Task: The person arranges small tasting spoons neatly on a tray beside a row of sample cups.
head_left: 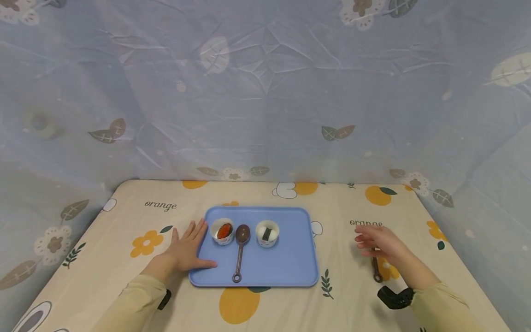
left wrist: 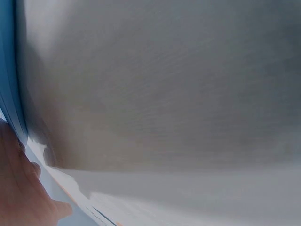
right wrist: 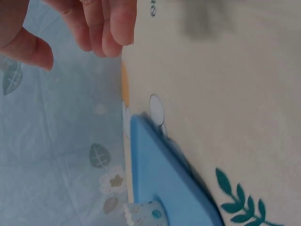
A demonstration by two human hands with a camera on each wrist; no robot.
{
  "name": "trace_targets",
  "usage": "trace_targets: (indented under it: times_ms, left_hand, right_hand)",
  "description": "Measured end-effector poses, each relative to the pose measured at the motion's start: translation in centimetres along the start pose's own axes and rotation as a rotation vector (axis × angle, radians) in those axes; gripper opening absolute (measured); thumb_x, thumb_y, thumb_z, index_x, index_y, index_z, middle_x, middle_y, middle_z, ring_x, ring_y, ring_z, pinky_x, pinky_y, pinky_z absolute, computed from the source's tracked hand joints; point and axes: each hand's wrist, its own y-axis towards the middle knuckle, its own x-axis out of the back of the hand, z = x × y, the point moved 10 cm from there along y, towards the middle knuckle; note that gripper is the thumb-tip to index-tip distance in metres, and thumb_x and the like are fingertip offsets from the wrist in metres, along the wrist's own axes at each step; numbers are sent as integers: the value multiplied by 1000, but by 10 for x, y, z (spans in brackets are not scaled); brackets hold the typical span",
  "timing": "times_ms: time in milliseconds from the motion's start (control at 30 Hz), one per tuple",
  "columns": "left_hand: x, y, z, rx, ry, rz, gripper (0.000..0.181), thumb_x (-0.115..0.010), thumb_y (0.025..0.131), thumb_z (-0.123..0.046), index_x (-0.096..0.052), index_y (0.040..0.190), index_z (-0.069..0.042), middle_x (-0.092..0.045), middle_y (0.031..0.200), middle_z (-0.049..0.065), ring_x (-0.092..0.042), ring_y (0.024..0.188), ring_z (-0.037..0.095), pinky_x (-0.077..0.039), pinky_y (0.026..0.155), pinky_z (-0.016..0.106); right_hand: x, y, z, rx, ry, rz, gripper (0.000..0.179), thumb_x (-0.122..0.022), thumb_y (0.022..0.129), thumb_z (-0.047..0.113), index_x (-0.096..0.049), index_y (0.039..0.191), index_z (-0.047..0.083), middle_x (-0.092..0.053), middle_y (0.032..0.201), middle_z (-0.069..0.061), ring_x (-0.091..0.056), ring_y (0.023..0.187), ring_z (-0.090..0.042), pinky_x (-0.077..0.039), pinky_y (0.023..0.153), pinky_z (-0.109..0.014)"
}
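Plainly, cloth [head_left: 294,306] reads "orange"; left fingers [head_left: 195,233] touch tray [head_left: 286,263]

- Soft, fairly even light fills the head view, its source out of frame; the patterned bench [head_left: 286,310] looks brighter than the grey-blue fabric backdrop [head_left: 166,92].
- Creases in that backdrop catch pale highlights.
- A small glint sits on the brown spoon [head_left: 242,233].
- The left wrist view is dim and hazy, a broad grey shadow swallowing most of it above a paler strip along the bottom; detail there is soft.
- The right wrist view is moderately lit, with a blurred shadow near the top, beyond the right hand [right wrist: 84,30], and a dark shadow along the blue tray's edge [right wrist: 164,162].
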Motion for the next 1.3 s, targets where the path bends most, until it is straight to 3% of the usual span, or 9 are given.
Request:
trace_targets:
  times_ms: [467,733,833,1067,1300]
  left_hand:
    - [-1,2,1,2,1,1,121,-66,64,-71,-16,147,2,-12,156,21,-10,142,45,-1,103,74]
    - [2,0,-3,-24,18,-5,120,-66,65,-69,-17,146,4,-14,155,21,-14,141,45,-2,102,75]
    - [3,0,-3,-26,15,-7,120,-66,65,-69,-17,146,4,-14,155,21,-14,141,45,-2,102,75]
    - [0,0,1,-23,9,-20,121,-64,64,-72,-17,147,2,-14,155,20,-13,142,44,-2,103,74]
    - [3,-2,-2,-23,9,-15,119,-66,65,-68,-18,146,4,-15,155,22,-15,141,46,-3,102,75]
  right_hand:
    - [29,4,-33,-64,-2,-67,58,-49,94,34,-39,129,-11,-64,90,-1,-62,77,-9,-55,69,-24]
    - [45,9,-54,-123,-65,-116,63,-48,94,40,-40,129,-12,-64,97,-10,-59,77,-13,-51,69,-26]
    - [47,9,-58,-136,-69,-125,64,-47,94,41,-40,129,-13,-65,97,-10,-59,77,-14,-51,70,-26]
    - [47,8,-66,-147,-37,-138,58,-47,94,36,-44,123,-14,-61,78,-1,-57,68,-12,-52,66,-25]
    - [48,12,-74,-152,-31,-154,50,-49,94,31,-48,116,-13,-60,74,-1,-57,65,-11,-54,63,-24]
